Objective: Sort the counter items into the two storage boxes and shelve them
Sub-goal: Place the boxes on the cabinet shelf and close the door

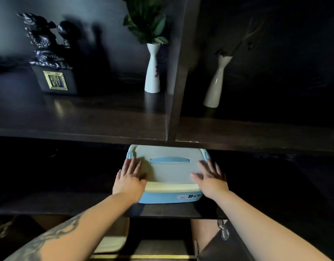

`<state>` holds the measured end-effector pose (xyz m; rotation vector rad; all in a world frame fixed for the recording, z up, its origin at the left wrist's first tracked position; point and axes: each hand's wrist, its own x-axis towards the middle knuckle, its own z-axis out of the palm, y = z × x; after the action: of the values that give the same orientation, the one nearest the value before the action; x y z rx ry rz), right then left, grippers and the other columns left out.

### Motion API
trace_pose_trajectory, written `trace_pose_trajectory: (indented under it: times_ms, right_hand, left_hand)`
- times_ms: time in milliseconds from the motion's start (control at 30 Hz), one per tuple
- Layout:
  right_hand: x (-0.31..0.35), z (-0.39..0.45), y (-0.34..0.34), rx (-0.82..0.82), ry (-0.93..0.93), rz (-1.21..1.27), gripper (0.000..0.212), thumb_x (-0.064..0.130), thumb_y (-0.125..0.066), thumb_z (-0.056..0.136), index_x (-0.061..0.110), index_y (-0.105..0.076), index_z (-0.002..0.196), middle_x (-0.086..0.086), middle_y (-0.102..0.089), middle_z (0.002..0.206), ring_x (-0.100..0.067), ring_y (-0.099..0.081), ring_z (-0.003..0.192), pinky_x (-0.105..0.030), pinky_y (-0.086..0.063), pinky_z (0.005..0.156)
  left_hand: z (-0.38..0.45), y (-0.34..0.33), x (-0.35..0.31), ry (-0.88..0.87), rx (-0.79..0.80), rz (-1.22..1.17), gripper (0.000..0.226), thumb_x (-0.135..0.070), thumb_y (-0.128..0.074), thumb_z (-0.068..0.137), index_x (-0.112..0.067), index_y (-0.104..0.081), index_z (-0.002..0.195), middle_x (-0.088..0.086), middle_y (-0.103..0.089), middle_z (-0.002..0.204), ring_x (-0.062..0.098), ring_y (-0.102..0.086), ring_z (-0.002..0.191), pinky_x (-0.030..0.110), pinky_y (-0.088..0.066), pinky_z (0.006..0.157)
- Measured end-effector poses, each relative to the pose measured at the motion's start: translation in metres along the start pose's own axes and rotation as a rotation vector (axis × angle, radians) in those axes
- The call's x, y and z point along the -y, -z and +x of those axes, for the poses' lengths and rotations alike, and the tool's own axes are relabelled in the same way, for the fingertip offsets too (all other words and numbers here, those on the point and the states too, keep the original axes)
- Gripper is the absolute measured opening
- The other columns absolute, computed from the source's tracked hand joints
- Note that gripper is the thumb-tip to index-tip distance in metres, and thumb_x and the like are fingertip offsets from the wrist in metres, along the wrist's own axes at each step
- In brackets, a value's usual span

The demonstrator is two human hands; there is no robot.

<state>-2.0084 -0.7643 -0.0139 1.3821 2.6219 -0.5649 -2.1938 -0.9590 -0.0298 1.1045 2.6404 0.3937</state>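
Observation:
A blue storage box (170, 197) with a pale grey lid and a blue handle recessed in the top sits on the lower dark shelf (68, 206), its far half under the shelf above. My left hand (129, 178) lies flat on the lid's near left corner with straight fingers. At the near right corner my right hand (210, 178) rests the same way, fingers spread. Blue clips show at the lid's far corners. A second pale box (111, 243) shows partly below, behind my left forearm.
On the upper shelf (87, 119) stand a dark sculpture on a black base (49, 59) at left and a white vase with green leaves (152, 72). Right of the vertical divider (178, 72) stands another white vase (216, 81). The lower compartment is very dark.

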Motion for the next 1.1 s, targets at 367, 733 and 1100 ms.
trace_pose_trajectory:
  times_ms: [367, 733, 1100]
  right_hand:
    - [0.003, 0.039, -0.001, -0.123, -0.048, 0.539, 0.073, 0.042, -0.062, 0.088, 0.031, -0.024, 0.15, 0.009, -0.012, 0.16, -0.025, -0.018, 0.145, -0.039, -0.022, 0.116]
    - [0.002, -0.064, -0.05, -0.271, -0.168, 0.558, 0.102, 0.057, -0.072, 0.067, 0.031, -0.018, 0.149, -0.003, -0.038, 0.145, -0.028, -0.036, 0.129, -0.042, -0.039, 0.101]
    - [0.035, -0.161, -0.102, -0.375, -0.204, 0.934, 0.077, 0.029, -0.08, 0.071, 0.038, -0.038, 0.135, 0.002, -0.05, 0.127, -0.019, -0.051, 0.113, -0.038, -0.046, 0.092]
  left_hand:
    - [0.03, -0.009, 0.016, 0.116, -0.135, -0.611, 0.083, 0.007, -0.054, 0.083, -0.039, -0.025, 0.146, -0.013, 0.001, 0.158, 0.025, -0.039, 0.134, 0.026, -0.045, 0.093]
    - [-0.056, 0.002, 0.055, 0.004, -0.077, -0.715, 0.065, -0.024, -0.057, 0.093, -0.024, -0.025, 0.149, 0.004, -0.032, 0.152, 0.018, -0.032, 0.139, 0.039, -0.025, 0.116]
    - [-0.165, -0.004, 0.097, 0.246, -0.293, -0.74, 0.072, -0.014, -0.072, 0.079, -0.029, -0.038, 0.141, -0.009, -0.05, 0.124, 0.013, -0.049, 0.111, 0.029, -0.043, 0.092]
